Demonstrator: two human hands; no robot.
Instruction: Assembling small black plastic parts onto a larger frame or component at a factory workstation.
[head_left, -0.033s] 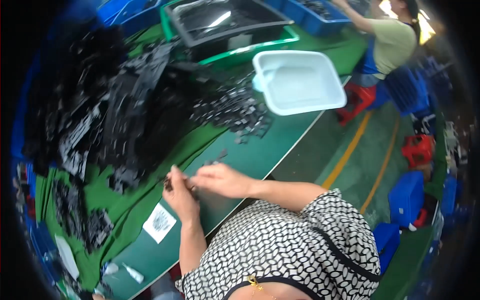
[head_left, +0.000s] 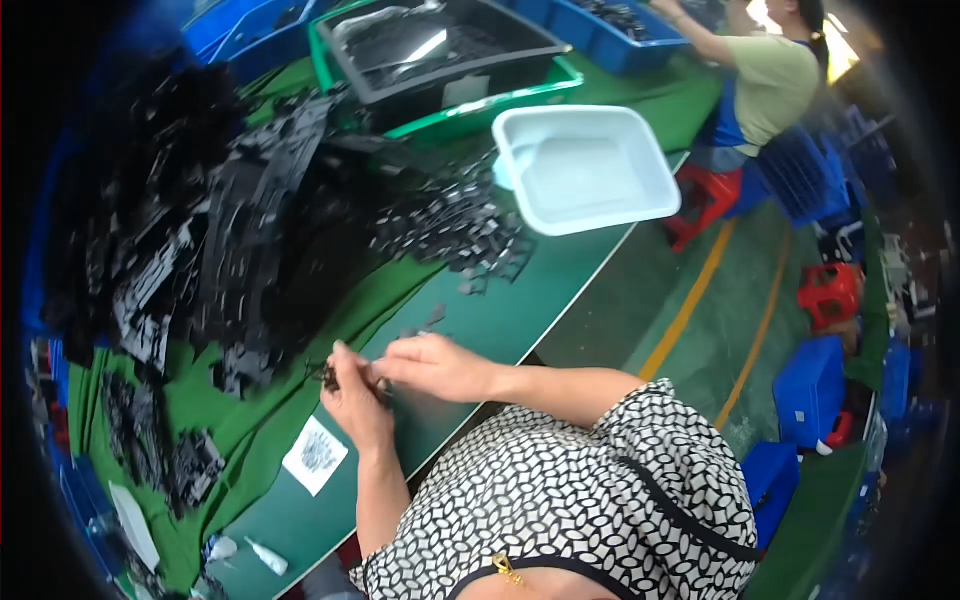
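My left hand [head_left: 358,402] is closed on a small black plastic part [head_left: 325,376], whose thin dark ends stick out past the fingertips on the left. Close against it, my right hand [head_left: 432,366] has its fingers pinched together at the left thumb. Whatever sits between those fingertips is too small and blurred to make out. Both hands are above the green tabletop [head_left: 400,450]. Just beyond the right hand lie a few small dark pieces [head_left: 436,314]. Beside my left wrist is a white card [head_left: 316,455] with a grey patch of tiny marks.
Black plastic parts [head_left: 240,240] are heaped on green cloth at left, with smaller pieces [head_left: 460,225] beside them. A white basin [head_left: 590,185] stands at the table's far edge, near a green crate [head_left: 490,112]. A co-worker [head_left: 770,85] is at far right. A small white bottle [head_left: 266,556] lies near.
The whole view has shifted slightly, and the scene looks sharper. My hands stay together in nearly the same pose, with the black part still in the left.
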